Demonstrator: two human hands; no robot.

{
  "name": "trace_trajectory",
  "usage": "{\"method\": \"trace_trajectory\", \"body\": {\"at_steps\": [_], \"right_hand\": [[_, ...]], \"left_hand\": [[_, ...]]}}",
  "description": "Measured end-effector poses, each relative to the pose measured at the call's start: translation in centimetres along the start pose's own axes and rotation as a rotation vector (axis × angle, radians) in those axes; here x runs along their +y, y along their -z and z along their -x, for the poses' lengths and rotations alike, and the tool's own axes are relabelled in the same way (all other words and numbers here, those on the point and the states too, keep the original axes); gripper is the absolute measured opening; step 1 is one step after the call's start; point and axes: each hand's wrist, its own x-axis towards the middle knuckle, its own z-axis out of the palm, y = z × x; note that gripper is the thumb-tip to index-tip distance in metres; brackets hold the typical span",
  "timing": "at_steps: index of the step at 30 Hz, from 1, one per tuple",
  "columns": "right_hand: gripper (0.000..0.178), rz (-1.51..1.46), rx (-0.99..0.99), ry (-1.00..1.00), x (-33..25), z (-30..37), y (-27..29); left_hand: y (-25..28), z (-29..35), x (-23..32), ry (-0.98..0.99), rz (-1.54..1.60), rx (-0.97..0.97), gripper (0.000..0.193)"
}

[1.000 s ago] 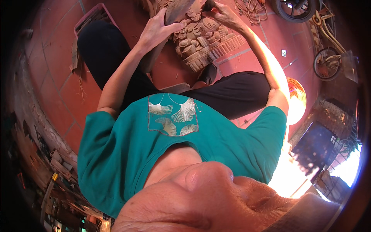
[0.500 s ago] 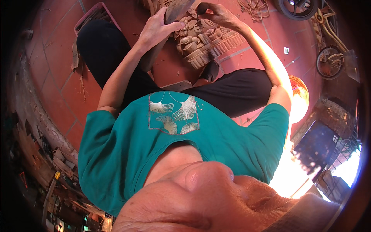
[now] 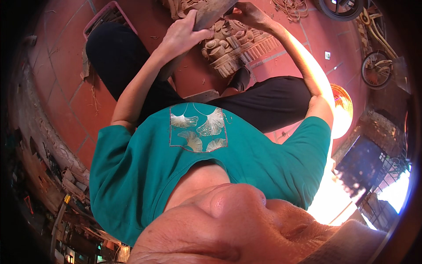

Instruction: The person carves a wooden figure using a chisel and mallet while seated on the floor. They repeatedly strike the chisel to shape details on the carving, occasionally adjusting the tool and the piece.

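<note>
The left hand (image 3: 182, 35) has its grip closed around a bar (image 3: 213, 14), the thumb lying along the near right side. The bar is long, brown and flat-sided; it slants from near the left leg (image 3: 116, 55) up to the top edge of the view, above the floor (image 3: 66, 61). The right hand (image 3: 251, 16) is bent in close beside the bar's upper end, its fingers curled together. Its fingertips are partly hidden there, so I cannot tell whether that grip holds anything.

Below and just right of the bar, carved pieces (image 3: 233, 48) lie on the red tiles, with scrolls and ridged edges. A coil of cord (image 3: 291, 9) and a dark wheel (image 3: 339, 9) are farther right; a pink basket (image 3: 117, 5) stands beyond the left leg.

As for labels, a small white square (image 3: 327, 55) on the tiles, to the right, carries a dark mark too small to read. The teal shirt (image 3: 255, 154) has a chest pocket (image 3: 198, 119) with pale, fan-shaped leaves. An orange round thing (image 3: 343, 103) sits near the right elbow.
</note>
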Motion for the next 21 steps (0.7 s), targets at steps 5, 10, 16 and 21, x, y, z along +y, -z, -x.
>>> {"method": "trace_trajectory", "body": {"at_steps": [5, 10, 16, 21], "right_hand": [[0.02, 0.095, -0.022, 0.047, 1.0, -0.2, 0.2], [0.022, 0.117, -0.004, 0.093, 1.3, -0.3, 0.0], [0.023, 0.021, 0.007, 0.008, 3.6, 0.0, -0.5], [0.022, -0.02, 0.022, -0.106, -0.2, 1.0, 1.8]], "left_hand": [[0.4, 0.5, 0.1, -0.062, 0.227, 0.087, 0.058], [0.4, 1.1, 1.0, -0.125, 0.238, 0.147, 0.063], [0.1, 0.2, -0.4, -0.071, 0.164, 0.046, 0.065], [0.2, 0.5, -1.2, -0.026, 0.151, 0.064, 0.064]]}}
